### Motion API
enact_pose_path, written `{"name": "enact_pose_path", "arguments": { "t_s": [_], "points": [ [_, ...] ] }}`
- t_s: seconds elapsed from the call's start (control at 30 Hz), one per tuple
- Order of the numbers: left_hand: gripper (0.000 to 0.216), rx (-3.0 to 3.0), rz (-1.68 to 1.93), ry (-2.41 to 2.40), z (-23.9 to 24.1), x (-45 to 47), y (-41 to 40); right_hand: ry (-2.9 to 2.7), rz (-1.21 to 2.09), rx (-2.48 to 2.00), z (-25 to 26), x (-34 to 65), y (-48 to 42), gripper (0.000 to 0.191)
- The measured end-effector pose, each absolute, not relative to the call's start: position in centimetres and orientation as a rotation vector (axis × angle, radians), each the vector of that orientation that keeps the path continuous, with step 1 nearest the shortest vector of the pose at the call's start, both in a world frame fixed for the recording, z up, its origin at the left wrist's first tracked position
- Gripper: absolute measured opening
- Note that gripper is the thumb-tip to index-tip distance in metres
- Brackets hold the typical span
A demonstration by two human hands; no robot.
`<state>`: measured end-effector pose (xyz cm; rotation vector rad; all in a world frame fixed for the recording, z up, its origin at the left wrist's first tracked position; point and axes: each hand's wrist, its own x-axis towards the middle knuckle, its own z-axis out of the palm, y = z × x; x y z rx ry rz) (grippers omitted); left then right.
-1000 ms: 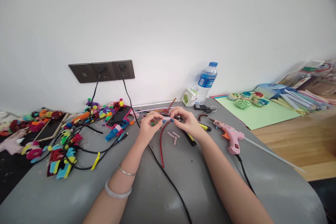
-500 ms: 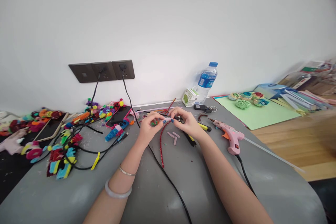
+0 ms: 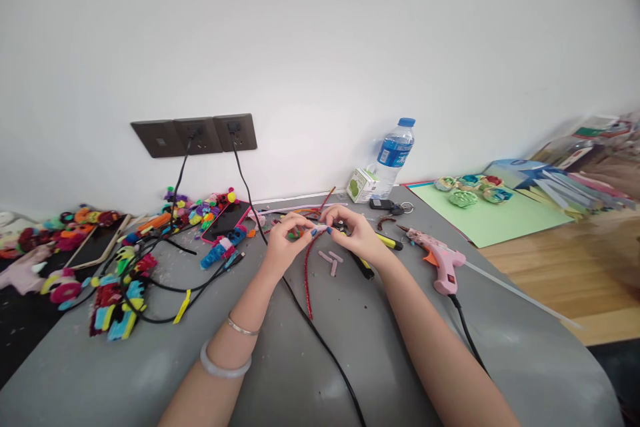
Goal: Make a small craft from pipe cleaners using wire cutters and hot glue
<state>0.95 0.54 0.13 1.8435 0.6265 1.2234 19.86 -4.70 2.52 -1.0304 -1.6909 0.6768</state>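
Observation:
Between my fingertips, over the middle of the grey table, is a short pale lilac pipe cleaner piece. My left hand pinches its left end, and my right hand pinches the right end. Just below them on the table lie several short lilac pipe cleaner pieces. A long red pipe cleaner curves down from under my fingers. Partly covered by my right hand are yellow-and-black handled pliers.
A pink glue gun with its cord lies at the right. Behind stand a water bottle and a small box; car keys lie nearby. Fuzzy colourful figures, phones and black cables spread across the left.
Both hands stay in nearly the same place, still pinching the lilac piece. The fingers have shifted only very slightly.

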Motion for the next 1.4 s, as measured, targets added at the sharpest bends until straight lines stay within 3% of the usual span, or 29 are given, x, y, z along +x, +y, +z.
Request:
{"name": "enact_pose_path", "arguments": {
  "t_s": [0.63,0.97,1.17,1.4],
  "points": [
    [0.007,1.873,1.285,0.655,0.3,0.8,0.5,-1.676,0.714,-1.043,2.7,19.7,-4.8,0.008],
    [0.004,1.826,1.297,0.694,0.7,0.9,0.4,-1.594,0.753,-0.975,2.4,20.0,-4.8,0.024],
    [0.003,1.824,1.308,0.668,0.6,0.8,0.5,-1.406,0.585,-0.964,1.8,20.5,-4.0,0.022],
    [0.003,1.927,1.326,0.619,0.4,0.9,0.5,-1.122,0.340,-1.327,3.8,23.7,-6.2,0.017]
  ]
}}
